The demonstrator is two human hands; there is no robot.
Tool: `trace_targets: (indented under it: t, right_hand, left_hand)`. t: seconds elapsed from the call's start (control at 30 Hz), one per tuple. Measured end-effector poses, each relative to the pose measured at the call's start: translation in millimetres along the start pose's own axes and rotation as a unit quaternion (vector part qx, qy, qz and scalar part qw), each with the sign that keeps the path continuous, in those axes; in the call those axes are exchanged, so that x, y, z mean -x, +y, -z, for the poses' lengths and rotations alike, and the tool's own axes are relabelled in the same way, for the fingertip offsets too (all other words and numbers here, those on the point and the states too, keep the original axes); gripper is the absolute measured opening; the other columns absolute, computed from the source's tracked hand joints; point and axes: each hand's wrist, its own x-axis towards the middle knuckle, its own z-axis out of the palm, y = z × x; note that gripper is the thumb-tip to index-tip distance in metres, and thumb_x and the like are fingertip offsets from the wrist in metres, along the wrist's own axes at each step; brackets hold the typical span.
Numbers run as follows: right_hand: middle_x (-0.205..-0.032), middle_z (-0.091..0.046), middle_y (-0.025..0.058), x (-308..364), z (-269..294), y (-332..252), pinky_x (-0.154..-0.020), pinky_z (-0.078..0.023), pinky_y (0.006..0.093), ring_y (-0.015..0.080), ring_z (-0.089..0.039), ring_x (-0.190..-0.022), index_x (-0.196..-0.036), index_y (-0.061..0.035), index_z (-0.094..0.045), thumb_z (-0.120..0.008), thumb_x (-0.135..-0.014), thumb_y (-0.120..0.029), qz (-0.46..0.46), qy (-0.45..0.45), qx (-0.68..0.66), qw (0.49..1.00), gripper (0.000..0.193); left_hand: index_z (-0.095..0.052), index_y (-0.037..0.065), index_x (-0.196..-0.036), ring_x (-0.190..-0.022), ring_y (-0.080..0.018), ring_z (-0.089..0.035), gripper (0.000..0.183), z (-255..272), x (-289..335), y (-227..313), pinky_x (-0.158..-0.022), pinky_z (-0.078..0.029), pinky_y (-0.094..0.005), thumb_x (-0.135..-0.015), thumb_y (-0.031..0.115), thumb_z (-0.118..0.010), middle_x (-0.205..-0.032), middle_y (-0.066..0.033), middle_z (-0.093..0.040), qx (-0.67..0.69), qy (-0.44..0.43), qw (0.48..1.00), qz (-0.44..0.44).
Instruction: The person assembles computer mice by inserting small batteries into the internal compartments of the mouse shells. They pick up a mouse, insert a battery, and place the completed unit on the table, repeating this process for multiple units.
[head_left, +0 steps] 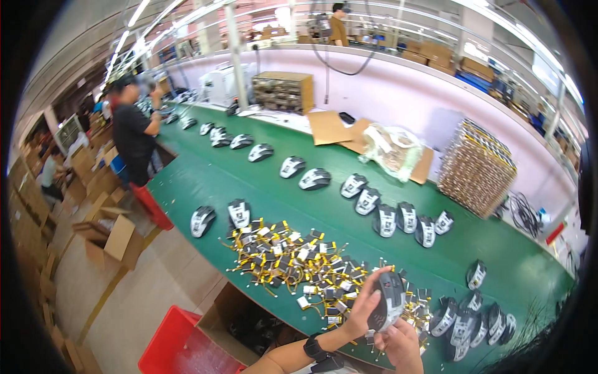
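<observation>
Black and silver plastic makes up the mouse-shaped housing [392, 298] held up at the near right, above the green table [187, 169]. The left hand [358, 316] has its grip closed around the left flank of this housing, fingers over the far end. The right hand [403, 346] brings its fingertips to the near end; whether its grip pinches there or only touches, I cannot tell.

The housing looks stiff and light enough for one hand, and its smooth curved shell may be slippery. The two long flanks seem the safest hold, with pressure kept off the top panel.

Just left of the hands lies a loose heap of pouch battery cells [303, 254], with yellow tape and thin wires. These look light but fragile: better lifted by the flat body than by the leads, which could tangle or tear.

Similar housings in a scattered row [314, 179] run from the far left toward the right, and a tight cluster of housings [462, 325] sits to the right of the hands. A red bin [168, 343] stands off the table's near left edge.
</observation>
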Motion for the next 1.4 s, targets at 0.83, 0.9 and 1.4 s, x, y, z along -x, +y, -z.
trace_targets:
  t: [0.83, 0.9, 1.4]
  right_hand:
    - [-0.107, -0.067, 0.0084, -1.2, 14.2, -8.4, -0.074, -0.051, 0.0248, 0.0113, -0.063, -0.087, -0.126, 0.0003, -0.055, -0.068, -0.091, -0.006, 0.116, 0.135, -0.018, 0.984, 0.038]
    - [-0.110, -0.065, 0.0095, -10.1, -0.3, -13.5, -0.080, -0.049, 0.0254, 0.0118, -0.061, -0.091, -0.129, 0.0010, -0.053, -0.066, -0.091, -0.005, 0.179, 0.173, -0.043, 0.968, 0.041]
    - [-0.082, -0.064, 0.0066, -9.5, -23.4, -26.9, -0.069, -0.048, 0.0296, 0.0154, -0.057, -0.072, -0.106, -0.0028, -0.069, -0.069, -0.086, -0.004, 0.322, 0.172, 0.460, 0.809, 0.020]
  left_hand:
    - [-0.026, 0.011, -0.149, -0.098, -0.0351, -0.066, 0.058, 1.2, -20.4, 3.6, -0.078, -0.060, -0.0425, -0.101, 0.039, -0.040, -0.130, -0.0234, -0.052, 0.095, 0.056, 0.994, 0.013]
    - [-0.026, 0.010, -0.149, -0.097, -0.0347, -0.066, 0.057, -8.2, -18.5, -2.6, -0.081, -0.059, -0.0438, -0.101, 0.038, -0.039, -0.130, -0.0236, -0.052, 0.086, 0.048, 0.995, 0.021]
    - [-0.031, 0.013, -0.148, -0.096, -0.0327, -0.066, 0.054, -6.3, -20.0, -2.3, -0.081, -0.058, -0.0420, -0.103, 0.042, -0.032, -0.130, -0.0221, -0.054, 0.118, 0.101, 0.987, 0.037]
